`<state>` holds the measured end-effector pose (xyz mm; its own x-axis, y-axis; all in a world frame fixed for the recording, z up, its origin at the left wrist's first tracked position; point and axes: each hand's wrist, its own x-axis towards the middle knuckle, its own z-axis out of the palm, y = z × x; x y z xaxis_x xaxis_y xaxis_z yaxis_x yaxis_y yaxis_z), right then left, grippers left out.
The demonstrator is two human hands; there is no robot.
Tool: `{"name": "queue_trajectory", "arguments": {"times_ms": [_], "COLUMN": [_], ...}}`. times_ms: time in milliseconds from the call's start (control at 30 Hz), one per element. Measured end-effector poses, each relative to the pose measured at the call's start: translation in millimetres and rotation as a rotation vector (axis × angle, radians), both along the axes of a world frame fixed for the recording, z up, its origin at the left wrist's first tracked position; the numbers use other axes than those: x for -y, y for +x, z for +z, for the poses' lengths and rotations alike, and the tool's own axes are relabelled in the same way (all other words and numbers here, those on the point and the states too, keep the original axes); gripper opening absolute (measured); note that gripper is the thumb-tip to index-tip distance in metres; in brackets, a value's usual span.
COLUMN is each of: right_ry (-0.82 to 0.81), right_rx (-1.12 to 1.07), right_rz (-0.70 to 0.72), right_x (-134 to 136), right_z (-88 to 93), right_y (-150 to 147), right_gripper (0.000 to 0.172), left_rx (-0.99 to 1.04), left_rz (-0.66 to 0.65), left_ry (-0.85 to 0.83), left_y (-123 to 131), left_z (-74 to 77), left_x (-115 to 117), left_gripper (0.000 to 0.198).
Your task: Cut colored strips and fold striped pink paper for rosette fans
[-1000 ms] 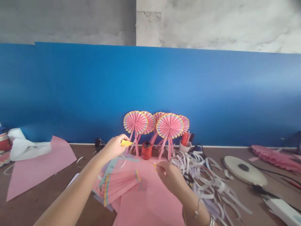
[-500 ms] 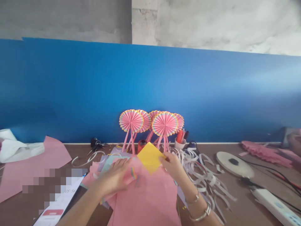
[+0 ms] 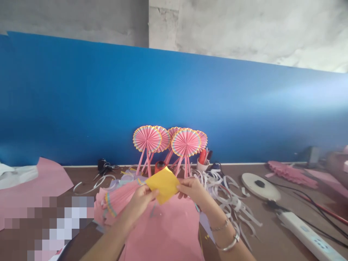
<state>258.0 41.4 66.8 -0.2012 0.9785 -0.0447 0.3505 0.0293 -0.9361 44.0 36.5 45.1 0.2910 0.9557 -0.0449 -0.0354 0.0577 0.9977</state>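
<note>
A square sheet of yellow paper (image 3: pixel 163 185) is held up by its opposite corners, one corner pointing away from me. My left hand (image 3: pixel 144 198) pinches its left corner between thumb and fingers. On the other side, my right hand (image 3: pixel 190 189) grips the right corner. Below both hands lies a large pink paper sheet (image 3: pixel 165 232). Pleated pink paper with a rainbow edge (image 3: pixel 119 198) sits left of my left hand. Behind the yellow paper stand several round pink paper fans (image 3: pixel 186 143) on pink sticks.
White paper strips (image 3: pixel 225 195) are heaped to the right. Beyond them lie a round cream device (image 3: pixel 261 186) with a cable and a white power strip (image 3: pixel 312 232). A cup with pens (image 3: pixel 202 165) stands by the blue partition (image 3: pixel 108 98). At left are black scissors (image 3: pixel 104 167) and pink paper (image 3: pixel 40 185).
My left hand has left the pink paper and taken hold of the yellow paper's left corner. The yellow paper has come nearer and turned slightly. The view has shifted a little.
</note>
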Motion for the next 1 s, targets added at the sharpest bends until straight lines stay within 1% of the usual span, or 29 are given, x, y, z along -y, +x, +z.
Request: {"name": "queue_trajectory", "arguments": {"times_ms": [67, 133, 167, 233, 267, 333, 433, 533, 600, 700, 800, 900, 933, 1000], "right_ry": [0.027, 0.056, 0.037, -0.012, -0.032, -0.057, -0.078, -0.089, -0.091, -0.123, -0.199, -0.267, -0.270, -0.235], "right_rx": [0.245, 0.655, 0.881, 1.040, 1.079, 1.115, 1.142, 1.119, 1.075, 0.936, 0.712, 0.458, 0.437, 0.509], "right_rz": [-0.005, -0.062, -0.088, -0.134, -0.149, -0.165, -0.175, -0.175, -0.162, -0.100, 0.008, 0.097, 0.101, 0.068], "right_x": [-1.9, -3.9, -4.4, -4.1, -3.5, -2.3, -2.4, -5.1, -6.8, -5.9, -0.5, 5.9, 7.5, 9.7], "right_z": [0.1, -2.7, -5.5, -13.2, -17.7, -26.6, -35.7, -36.4, -32.3, -21.6, -10.1, -2.9, -1.5, 0.7], "right_y": [13.6, 30.3, 37.9, 48.4, 50.6, 49.7, 42.9, 41.1, 44.7, 54.0, 62.8, 68.1, 68.9, 69.3], "right_gripper": [0.030, 0.029, 0.026, 0.019, 0.020, 0.028, 0.038, 0.041, 0.041, 0.045, 0.044, 0.043, 0.044, 0.044], "left_rx": [0.032, 0.022, 0.013, -0.001, -0.006, -0.005, 0.028, 0.062, 0.072, 0.076, 0.080, 0.084, 0.085, 0.087], "left_rz": [0.115, 0.180, 0.201, 0.219, 0.217, 0.213, 0.233, 0.251, 0.248, 0.238, 0.242, 0.237, 0.231, 0.218], "left_ry": [-0.058, -0.079, -0.084, -0.089, -0.092, -0.098, -0.115, -0.130, -0.120, -0.085, -0.056, -0.034, -0.026, -0.019], "left_y": [2.5, -0.4, -2.5, -5.9, -6.8, -7.2, -7.9, -12.2, -16.6, -22.7, -26.8, -29.5, -30.2, -31.3], "left_z": [-4.2, -8.9, -10.9, -13.2, -13.3, -11.4, -5.9, -2.8, -3.0, -4.4, -4.3, -3.4, -3.1, -2.9], "left_x": [0.4, -0.1, -0.6, -1.5, -1.7, -1.0, 2.9, 7.3, 8.4, 7.0, 4.8, 3.4, 3.1, 2.3], "left_gripper": [0.048, 0.044, 0.043, 0.042, 0.043, 0.044, 0.042, 0.039, 0.038, 0.038, 0.040, 0.042, 0.042, 0.042]}}
